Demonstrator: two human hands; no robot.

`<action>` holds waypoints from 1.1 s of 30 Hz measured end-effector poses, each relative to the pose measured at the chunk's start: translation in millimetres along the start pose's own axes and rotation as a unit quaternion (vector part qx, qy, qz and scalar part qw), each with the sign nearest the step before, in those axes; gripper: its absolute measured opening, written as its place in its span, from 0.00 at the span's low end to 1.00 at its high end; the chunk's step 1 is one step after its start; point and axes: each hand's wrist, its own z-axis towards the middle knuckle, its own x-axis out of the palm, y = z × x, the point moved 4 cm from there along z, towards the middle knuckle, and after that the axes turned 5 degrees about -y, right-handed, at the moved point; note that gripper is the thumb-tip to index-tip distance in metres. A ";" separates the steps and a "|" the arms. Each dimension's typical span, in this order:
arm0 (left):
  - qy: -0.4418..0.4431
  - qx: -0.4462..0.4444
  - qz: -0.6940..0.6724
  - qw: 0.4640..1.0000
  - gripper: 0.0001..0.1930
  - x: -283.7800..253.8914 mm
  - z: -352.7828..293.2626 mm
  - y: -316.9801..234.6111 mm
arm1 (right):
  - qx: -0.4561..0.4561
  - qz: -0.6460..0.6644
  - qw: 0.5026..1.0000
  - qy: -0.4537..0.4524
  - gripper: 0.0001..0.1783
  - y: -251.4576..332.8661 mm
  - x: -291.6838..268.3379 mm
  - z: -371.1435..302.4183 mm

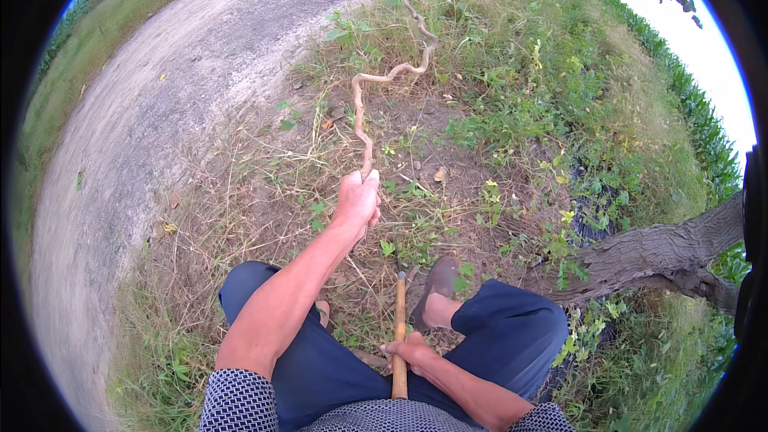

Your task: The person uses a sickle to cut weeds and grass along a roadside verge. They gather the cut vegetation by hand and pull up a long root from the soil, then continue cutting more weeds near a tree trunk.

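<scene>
My left hand (358, 202) is stretched out ahead, its fingers wrapped round the near end of a long, crooked stick (359, 104). The stick is pale brown and zigzags away over the dirt and grass. Close to my body, between my knees, my right hand (410, 350) grips a tool's smooth wooden handle (401, 312). A dark metal collar shows at the handle's far end; the tool's working end is hard to make out among the grass near my shoe (442, 284).
A leaning tree trunk (648, 252) juts in from the right. Dry grass and weeds (240, 200) cover the ground around me. To the left curves a grey road (136, 144). Taller green growth (696, 104) lines the far right.
</scene>
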 end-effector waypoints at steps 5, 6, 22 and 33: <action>0.003 0.045 0.159 0.986 0.18 -17.2 17.3 2.6 | 0.103 0.264 0.959 -0.013 0.09 -2.6 -3.2 -4.7; -0.010 0.080 0.233 0.969 0.19 -19.4 17.8 -1.8 | 0.107 0.294 0.950 0.010 0.11 2.4 -13.4 -8.3; -0.025 0.346 0.583 0.734 0.11 -13.0 -26.7 -80.1 | -0.320 0.294 0.868 -0.239 0.10 65.5 -251.5 -261.4; 0.063 0.365 0.709 0.601 0.11 8.1 -36.3 -19.0 | -0.188 0.315 0.907 -0.206 0.12 -92.2 -223.3 -226.8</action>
